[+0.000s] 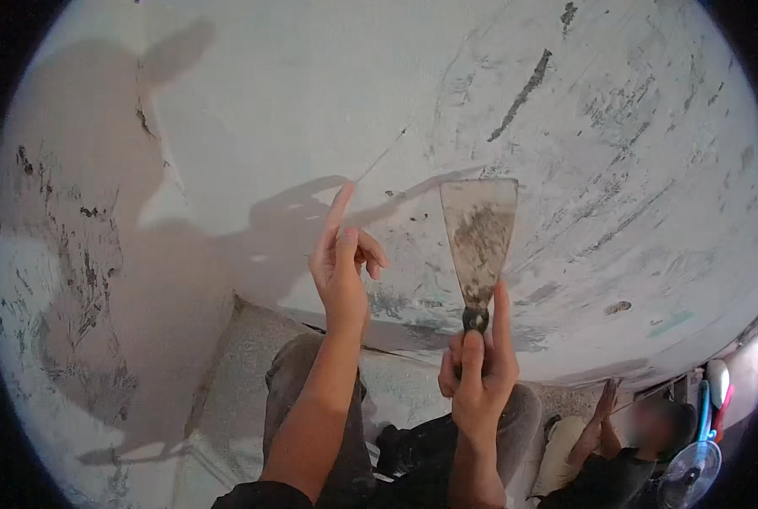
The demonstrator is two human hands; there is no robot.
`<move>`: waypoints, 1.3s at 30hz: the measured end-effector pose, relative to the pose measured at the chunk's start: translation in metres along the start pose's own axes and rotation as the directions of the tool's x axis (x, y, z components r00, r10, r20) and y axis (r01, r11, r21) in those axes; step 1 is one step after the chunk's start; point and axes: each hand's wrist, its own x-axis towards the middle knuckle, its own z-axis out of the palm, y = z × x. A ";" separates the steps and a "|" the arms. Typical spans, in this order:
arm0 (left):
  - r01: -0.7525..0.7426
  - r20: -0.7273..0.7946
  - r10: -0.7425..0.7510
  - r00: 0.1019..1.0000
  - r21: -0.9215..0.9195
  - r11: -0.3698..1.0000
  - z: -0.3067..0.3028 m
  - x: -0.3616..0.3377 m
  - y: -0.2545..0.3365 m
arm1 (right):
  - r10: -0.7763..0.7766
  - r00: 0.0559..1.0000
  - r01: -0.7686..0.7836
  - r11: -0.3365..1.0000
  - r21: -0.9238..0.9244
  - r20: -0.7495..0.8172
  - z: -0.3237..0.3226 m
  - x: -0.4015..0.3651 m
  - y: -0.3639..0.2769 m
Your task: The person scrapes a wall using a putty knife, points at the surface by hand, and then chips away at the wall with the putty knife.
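Observation:
My right hand point(481, 369) grips the dark handle of a putty knife point(481, 233), with a finger stretched along its side. The wide metal blade points up and carries grey smears. To its left my left hand point(345, 254) is raised with nothing in it, its index finger pointing up and the other fingers loosely bent. That fingertip is at the lower end of a thin line on the white wall point(286, 93); whether it touches the wall I cannot tell. Grey scraped marks cover the wall's right part.
A crack point(144, 121) runs down the wall at the upper left. My bent knees are below my hands. At the lower right another person point(617, 458) in dark clothing sits with hands raised, beside a fan point(691, 473) and some coloured objects.

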 end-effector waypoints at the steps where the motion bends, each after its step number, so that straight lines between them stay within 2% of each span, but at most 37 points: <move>1: 0.006 0.006 -0.006 1.000 -0.001 1.000 0.003 0.000 0.000 | 0.002 1.000 -0.002 1.000 -0.001 -0.008 0.006 0.013 0.000; 3: 0.039 -0.032 -0.040 0.999 -0.005 0.999 0.013 -0.004 0.006 | -0.200 0.978 0.202 0.979 -0.035 0.061 0.023 0.037 -0.001; 4: 0.057 -0.023 -0.056 0.998 0.049 0.997 0.016 -0.006 0.012 | -0.207 0.977 0.208 0.977 -0.033 0.054 0.026 0.040 -0.005; 6: 0.034 0.011 -0.035 0.999 0.056 0.998 0.011 -0.006 0.010 | -0.312 0.941 0.327 0.938 -0.114 0.134 0.034 0.045 -0.015; 7: 0.022 0.038 -0.024 0.999 0.061 0.998 0.007 -0.005 0.010 | -0.317 0.938 0.332 0.937 -0.110 0.139 0.035 0.041 -0.016; 9: 0.024 0.016 -0.026 1.000 0.094 0.995 0.003 -0.002 0.013 | -0.235 0.968 0.245 0.962 -0.122 0.094 0.028 0.023 -0.012; 11: 0.061 -0.045 -0.061 0.997 -0.001 0.998 -0.001 0.003 0.013 | -0.195 0.979 0.200 0.973 -0.117 0.056 0.020 0.008 -0.010; 13: 0.053 -0.059 -0.054 0.997 -0.016 0.998 -0.001 0.003 0.012 | 0.014 0.996 -0.015 1.000 -0.011 -0.085 0.012 -0.002 -0.010; 14: 0.039 -0.063 -0.042 0.997 -0.038 0.999 -0.001 0.003 0.012 | 0.043 0.997 -0.039 0.997 0.064 -0.067 0.010 -0.002 -0.008; 15: 0.042 -0.066 -0.045 0.997 -0.042 0.998 -0.001 0.005 0.012 | 0.044 0.997 -0.040 0.998 0.058 -0.066 0.012 0.004 -0.006; 17: 0.039 -0.047 -0.039 0.998 -0.006 0.999 0.003 0.002 0.011 | -0.099 0.995 0.098 0.993 -0.069 -0.005 0.020 0.026 -0.005; 21: 0.055 -0.050 -0.055 0.997 -0.016 0.998 0.005 0.001 0.015 | -0.146 0.988 0.147 0.988 -0.037 0.046 0.029 0.030 -0.024; 27: 0.057 -0.061 -0.059 0.996 -0.036 0.998 -0.005 0.007 0.011 | -0.023 1.000 0.022 1.000 -0.021 -0.012 0.011 0.018 -0.014; 30: 0.043 -0.088 -0.044 0.995 -0.013 0.999 0.004 0.001 0.011 | -0.193 0.979 0.197 0.977 -0.085 0.059 0.030 0.044 -0.015; 33: 0.044 -0.024 -0.044 0.999 0.018 0.999 0.002 -0.001 0.009 | -0.200 0.977 0.207 0.974 -0.096 0.080 0.039 0.040 -0.030; 35: 0.039 -0.037 -0.037 0.999 0.036 0.999 0.000 0.002 0.014 | -0.252 0.964 0.261 0.958 -0.117 0.088 0.029 0.024 -0.018; 37: 0.098 -0.101 -0.098 0.990 -0.001 0.995 -0.004 0.005 0.014 | -0.081 0.997 0.080 0.994 -0.068 -0.014 0.016 0.005 -0.017; 39: 0.053 -0.100 -0.056 0.993 -0.025 0.998 -0.010 0.007 0.010 | -0.043 0.999 0.042 0.998 -0.044 -0.022 0.007 -0.004 -0.010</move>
